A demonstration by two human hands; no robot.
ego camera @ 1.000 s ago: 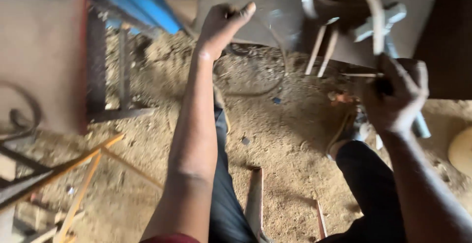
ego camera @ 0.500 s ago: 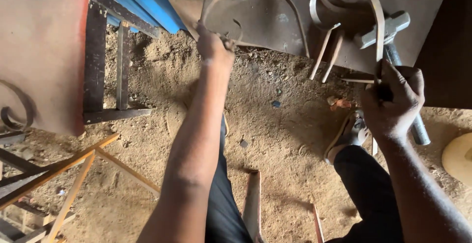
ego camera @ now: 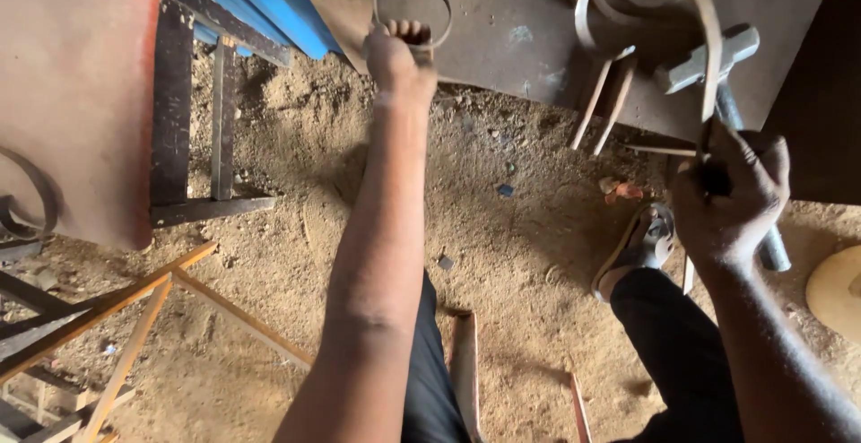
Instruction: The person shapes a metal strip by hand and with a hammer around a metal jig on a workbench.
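Left hand (ego camera: 399, 57) fingers clamped on the scroll (ego camera: 411, 4), right hand (ego camera: 728, 196) fisted on the hammer (ego camera: 717, 75) handle; scroll best pinned flat on the plate (ego camera: 538, 30), grip firm.

Only one view for me here, the head cam, so there's no second angle that overlaps it. It looks almost straight down from above my shoulders, tipped a bit forward, with both forearms running up from the bottom edge. It sits pretty near: sandy floor (ego camera: 296, 228) fills the middle, the rusty steel plate (ego camera: 538, 30) lies along the top, and my sandalled foot (ego camera: 641, 246) shows just below it.
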